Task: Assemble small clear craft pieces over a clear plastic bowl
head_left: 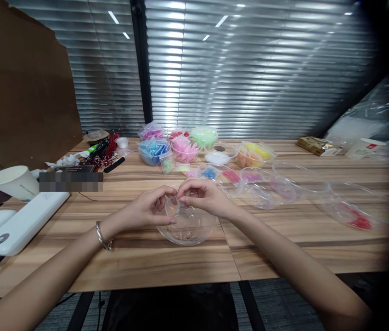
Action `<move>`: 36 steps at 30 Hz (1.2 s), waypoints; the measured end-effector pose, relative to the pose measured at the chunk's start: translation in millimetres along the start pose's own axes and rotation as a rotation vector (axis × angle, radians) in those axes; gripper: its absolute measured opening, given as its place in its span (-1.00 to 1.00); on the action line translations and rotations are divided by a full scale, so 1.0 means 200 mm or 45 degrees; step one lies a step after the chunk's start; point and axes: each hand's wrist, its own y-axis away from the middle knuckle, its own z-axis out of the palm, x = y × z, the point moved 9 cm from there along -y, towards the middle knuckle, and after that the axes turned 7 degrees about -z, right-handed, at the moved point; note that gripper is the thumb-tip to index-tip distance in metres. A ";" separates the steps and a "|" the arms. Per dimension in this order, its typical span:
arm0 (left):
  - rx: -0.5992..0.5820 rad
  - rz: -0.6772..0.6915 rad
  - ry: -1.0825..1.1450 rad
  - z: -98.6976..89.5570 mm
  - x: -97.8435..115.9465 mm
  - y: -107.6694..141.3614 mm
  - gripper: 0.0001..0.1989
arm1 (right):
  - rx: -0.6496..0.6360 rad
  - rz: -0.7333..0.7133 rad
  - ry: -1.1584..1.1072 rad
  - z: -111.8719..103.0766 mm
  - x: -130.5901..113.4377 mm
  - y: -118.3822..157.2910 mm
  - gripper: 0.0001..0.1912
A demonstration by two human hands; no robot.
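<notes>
Over a round clear plastic bowl (184,239), I hold a small clear plastic bag (171,208) with a faint orange tint inside. My left hand (155,206) has its thumb and fingers curled around the bag's left side. From the other side, my right hand (205,195) pinches the bag's upper edge between thumb and fingertips. What exactly lies in the bag is too small to make out. The bowl rests on the wooden table (146,271) below both hands, partly covered by them.
Clear tubs of coloured pieces, such as a blue one (153,152) and a pink one (185,151), stand at the back. Shallow clear dishes (258,195) spread to the right. At left are a paper cup (13,181), a white power bank (25,223) and dark wires (103,151).
</notes>
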 end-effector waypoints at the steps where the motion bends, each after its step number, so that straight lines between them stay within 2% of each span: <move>1: -0.003 -0.006 0.008 0.00 0.00 0.00 -0.45 | -0.003 -0.006 0.032 0.00 0.00 0.00 -0.85; 7: -0.003 -0.013 0.005 0.00 0.00 0.00 -0.43 | -0.033 -0.088 0.071 0.01 0.00 0.00 -0.83; 13: 0.002 -0.064 -0.017 0.00 -0.02 0.00 -0.42 | 0.068 -0.161 0.033 -0.03 -0.02 0.00 -0.85; 17: 0.020 -0.072 -0.037 -0.01 -0.02 -0.01 -0.41 | 0.071 -0.323 0.047 -0.02 -0.08 0.00 -0.82; 20: 0.018 -0.064 -0.053 -0.01 -0.02 0.00 -0.40 | 0.102 -0.451 0.219 -0.02 -0.12 0.02 -0.80; 22: 0.016 -0.051 -0.062 -0.01 -0.02 0.00 -0.40 | 0.135 -0.428 0.190 -0.02 -0.11 0.02 -0.75; 26: 0.008 -0.029 -0.059 -0.01 -0.01 0.00 -0.43 | 0.122 -0.345 -0.081 0.00 -0.06 0.02 -0.67; 36: 0.017 0.010 -0.057 -0.01 0.01 -0.01 -0.46 | 0.018 -0.305 0.219 0.02 -0.07 0.03 -0.79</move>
